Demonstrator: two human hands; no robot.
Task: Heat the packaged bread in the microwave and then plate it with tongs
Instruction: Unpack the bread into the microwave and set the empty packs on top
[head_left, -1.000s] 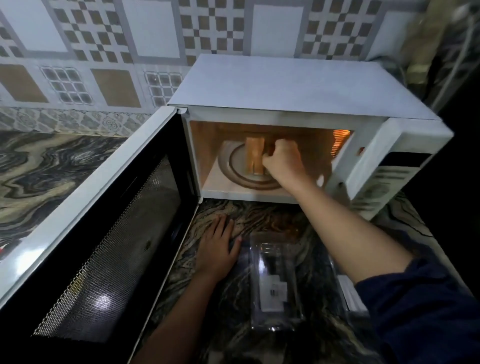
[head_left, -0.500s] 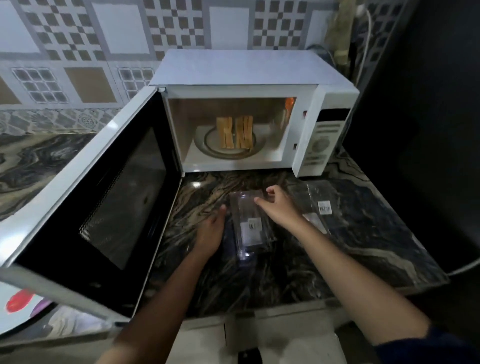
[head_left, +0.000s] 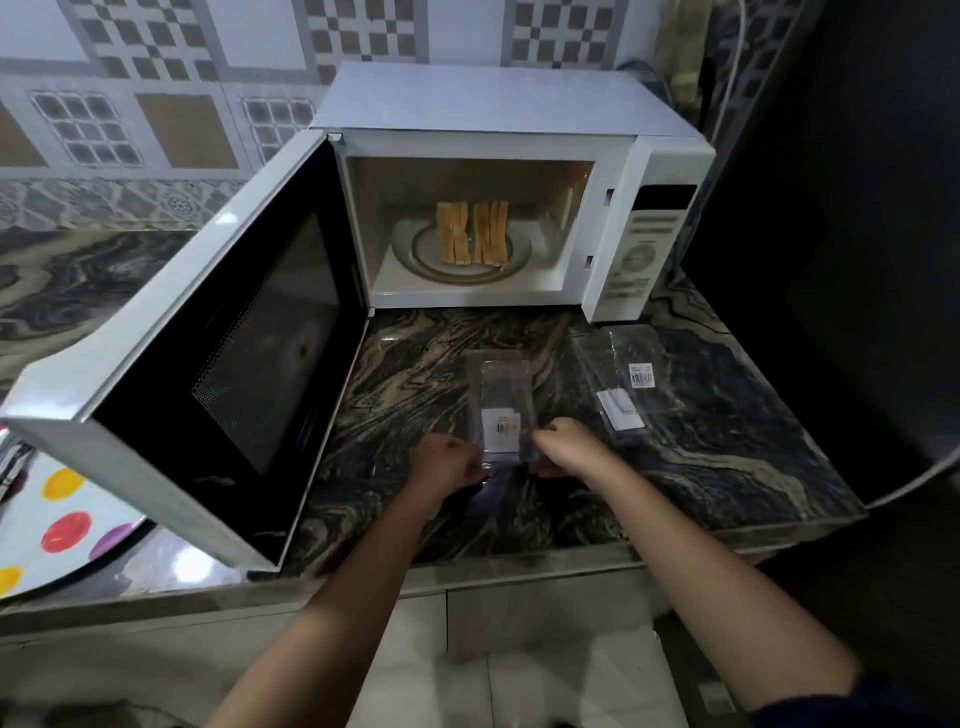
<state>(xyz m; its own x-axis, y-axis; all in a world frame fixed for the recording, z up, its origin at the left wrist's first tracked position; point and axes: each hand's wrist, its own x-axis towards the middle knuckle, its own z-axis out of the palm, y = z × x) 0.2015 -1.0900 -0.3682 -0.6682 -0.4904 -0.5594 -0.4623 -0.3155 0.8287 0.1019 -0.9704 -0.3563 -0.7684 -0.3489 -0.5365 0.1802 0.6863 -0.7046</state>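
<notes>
At far left, a glossy white plate (head_left: 62, 525) with coloured dots lies partly under the open microwave door (head_left: 208, 364). The door is swung fully outward; it has a white frame and a dark window panel with a fine perforated mesh.

The microwave (head_left: 498, 171) is a white, box-shaped unit standing on a dark countertop (head_left: 727, 467) of polished stone with swirling tan veins. The wall behind is tiled in grey, white and tan squares. Inside the lit cavity, two stacks of bread slices (head_left: 472, 240), pale brown and rectangular, lie side by side on the round glass turntable (head_left: 415, 260). The control panel (head_left: 644, 249) occupies the right face of the unit.

In front of the microwave, a clear, rectangular plastic package (head_left: 501, 400) with a white barcode label rests on the countertop. The left hand (head_left: 449, 465) is closed on its near left corner. The right hand (head_left: 569, 447) is closed on its near right corner. Both hands pinch the thin plastic between thumb and fingers.

To the right, well apart from the hands, a second clear plastic package (head_left: 631, 384) lies flat, carrying a barcode sticker and a white label.
</notes>
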